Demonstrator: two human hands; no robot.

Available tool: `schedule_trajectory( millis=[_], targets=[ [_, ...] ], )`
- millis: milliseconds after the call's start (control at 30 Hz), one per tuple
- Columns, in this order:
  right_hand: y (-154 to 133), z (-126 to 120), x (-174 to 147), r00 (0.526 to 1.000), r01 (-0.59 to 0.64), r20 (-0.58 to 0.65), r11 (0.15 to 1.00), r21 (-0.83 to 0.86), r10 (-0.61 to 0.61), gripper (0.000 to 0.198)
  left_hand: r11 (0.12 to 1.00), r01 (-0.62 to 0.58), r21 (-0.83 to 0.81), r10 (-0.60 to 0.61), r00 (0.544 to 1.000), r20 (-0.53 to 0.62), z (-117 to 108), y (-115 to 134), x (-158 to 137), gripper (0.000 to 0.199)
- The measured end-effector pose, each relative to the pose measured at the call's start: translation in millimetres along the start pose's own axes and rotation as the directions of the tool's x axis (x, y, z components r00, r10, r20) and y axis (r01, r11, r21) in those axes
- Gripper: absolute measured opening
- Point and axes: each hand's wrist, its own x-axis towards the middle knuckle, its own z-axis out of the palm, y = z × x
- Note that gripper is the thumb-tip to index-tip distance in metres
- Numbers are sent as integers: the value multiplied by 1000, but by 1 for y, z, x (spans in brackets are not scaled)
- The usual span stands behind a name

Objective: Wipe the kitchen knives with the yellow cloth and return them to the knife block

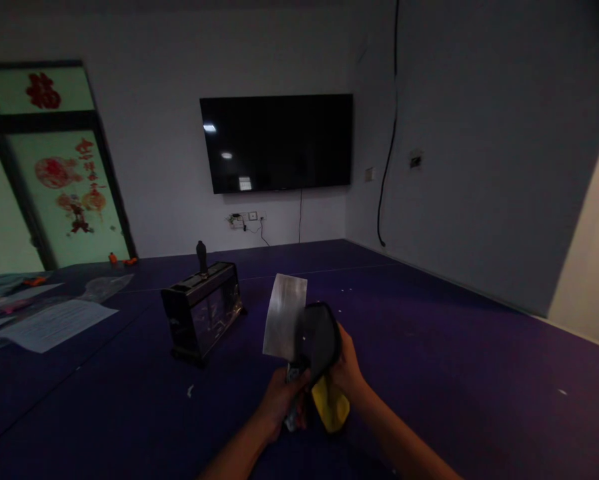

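My left hand is closed around the handle of a cleaver, whose broad metal blade points up and away from me. Beside the blade, my right hand grips a dark grey cloth with a black edge. A yellow part hangs below it, apparently the cloth's other side. The cloth sits close against the blade's right edge; whether they touch I cannot tell. To the left stands a black knife block with clear sides, and one black knife handle sticks up from its top.
Papers and clear plastic wrapping lie on the left of the purple surface. Small orange objects are near the door. White scraps dot the surface. A television hangs on the far wall, and a black cable dangles at the corner.
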Motion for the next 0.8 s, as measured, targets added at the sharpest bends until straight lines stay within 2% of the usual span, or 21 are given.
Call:
schedule_trajectory(
  millis=[33,67,133,167,233,367,467,600,733,800],
  targets=[
    [-2,2,-1,990,141,43,979,-147,-136,38,1000,1,17,-1,1000,-16,0,-1,0,54],
    [-4,3,-2,956,291,118,908,-301,-268,41,999,4,32,-3,999,-33,1,-1,0,52],
    [-6,5,-3,851,525,303,668,-528,-429,44,998,13,57,-10,998,-59,1,-3,0,48],
    [-7,5,-3,811,582,371,565,-585,-452,45,998,19,66,-15,998,-66,1,-3,0,47],
    [-5,7,-4,762,635,449,402,-660,-467,45,996,31,78,-25,997,-74,2,-4,0,44],
    [-3,12,-7,719,641,500,180,-746,-483,41,995,48,87,-41,996,-79,2,-3,0,39],
    [-3,12,-7,703,620,491,106,-777,-515,41,995,45,88,-39,997,-73,2,-1,0,38],
    [2,6,-2,678,610,455,96,-787,-577,38,996,50,75,-45,997,-59,2,-1,1,30],
    [9,3,3,579,699,534,38,-714,-616,35,997,51,51,-48,997,-64,3,-2,2,22],
    [8,4,2,558,735,595,11,-678,-579,34,998,51,38,-48,996,-69,2,-2,2,21]
  ],
)
